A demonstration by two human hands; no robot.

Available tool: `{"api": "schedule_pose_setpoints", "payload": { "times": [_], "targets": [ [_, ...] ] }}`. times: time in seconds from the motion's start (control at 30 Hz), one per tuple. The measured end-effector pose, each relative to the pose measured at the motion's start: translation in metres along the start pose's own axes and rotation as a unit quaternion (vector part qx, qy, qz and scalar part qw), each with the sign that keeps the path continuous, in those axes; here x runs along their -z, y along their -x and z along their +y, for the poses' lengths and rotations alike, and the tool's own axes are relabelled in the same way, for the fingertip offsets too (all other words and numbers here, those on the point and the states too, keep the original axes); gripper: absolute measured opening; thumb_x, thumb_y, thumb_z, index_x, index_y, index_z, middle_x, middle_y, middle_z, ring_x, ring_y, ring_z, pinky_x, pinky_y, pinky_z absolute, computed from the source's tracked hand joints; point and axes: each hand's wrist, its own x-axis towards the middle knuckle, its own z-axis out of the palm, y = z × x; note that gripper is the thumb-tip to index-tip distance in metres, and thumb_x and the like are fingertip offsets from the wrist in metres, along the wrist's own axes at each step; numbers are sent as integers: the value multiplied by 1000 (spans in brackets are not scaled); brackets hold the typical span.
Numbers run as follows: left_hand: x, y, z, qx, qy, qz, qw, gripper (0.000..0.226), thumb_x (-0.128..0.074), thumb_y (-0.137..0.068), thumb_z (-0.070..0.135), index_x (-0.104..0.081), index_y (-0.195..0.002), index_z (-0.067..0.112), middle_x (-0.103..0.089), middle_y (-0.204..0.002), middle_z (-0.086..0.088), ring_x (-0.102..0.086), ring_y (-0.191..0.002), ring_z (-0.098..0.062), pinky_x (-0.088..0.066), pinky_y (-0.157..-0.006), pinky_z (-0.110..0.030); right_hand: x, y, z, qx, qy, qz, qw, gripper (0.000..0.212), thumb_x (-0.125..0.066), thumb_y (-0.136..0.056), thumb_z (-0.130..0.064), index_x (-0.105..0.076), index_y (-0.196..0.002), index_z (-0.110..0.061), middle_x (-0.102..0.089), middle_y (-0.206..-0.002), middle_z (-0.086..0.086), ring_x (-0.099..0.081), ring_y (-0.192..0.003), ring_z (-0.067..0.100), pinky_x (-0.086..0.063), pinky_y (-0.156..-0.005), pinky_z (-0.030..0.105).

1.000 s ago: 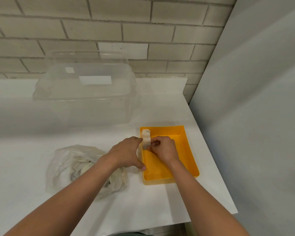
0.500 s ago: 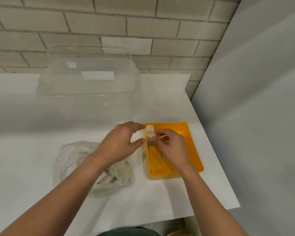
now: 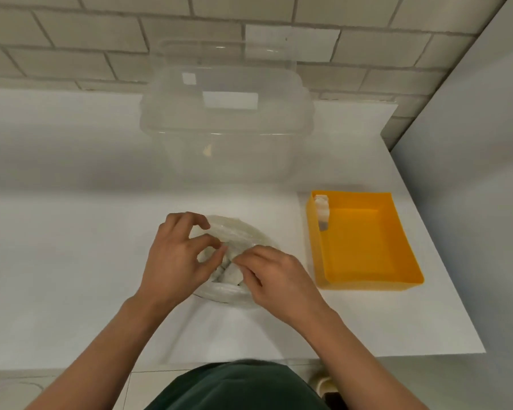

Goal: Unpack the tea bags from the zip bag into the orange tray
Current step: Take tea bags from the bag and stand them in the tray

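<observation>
The clear zip bag (image 3: pixel 243 233) lies on the white table, holding several pale tea bags (image 3: pixel 228 274). My left hand (image 3: pixel 176 257) pinches the bag's plastic at its mouth with thumb and forefinger. My right hand (image 3: pixel 279 281) has its fingertips inside the opening and pinches a tea bag there. To the right stands the orange tray (image 3: pixel 367 284), apart from both hands. A short row of tea bags (image 3: pixel 322 211) stands on edge against its left wall, in the far corner.
A large clear plastic tub (image 3: pixel 225 128) with a lid stands behind the zip bag, near the brick wall. A grey panel (image 3: pixel 471 173) closes off the table's right side. The table's front edge (image 3: pixel 249 361) runs just below my forearms.
Both hands have left the orange tray and moved left to the zip bag. The tea bags they were setting down now stand alone in the tray's corner.
</observation>
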Motion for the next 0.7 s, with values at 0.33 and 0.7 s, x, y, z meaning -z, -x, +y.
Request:
{"api": "schedule_pose_setpoints", "payload": {
  "times": [0.33, 0.7],
  "targets": [
    [-17, -5, -29, -69, -72, -212, 972, 94, -88, -70, 43, -51, -151, 14, -47, -159, -7, -38, -151, -29, -28, -122, -50, 10, -15, 9, -141, 39, -64, 987, 66, -73, -91, -37, -49, -150, -19, -49, -154, -2, -44, -141, 16, -38, -112, 28],
    [-16, -13, -37, -96, 35, -122, 987, 46, -88, -79, 29, -75, -121, 16, -68, -133, -4, -61, -127, -31, -46, -105, -45, 3, -19, 10, -172, 31, -125, 977, 48, -66, -94, -34, -57, -141, -27, -58, -144, -8, -51, -131, 18, -45, -107, 36]
  ]
}}
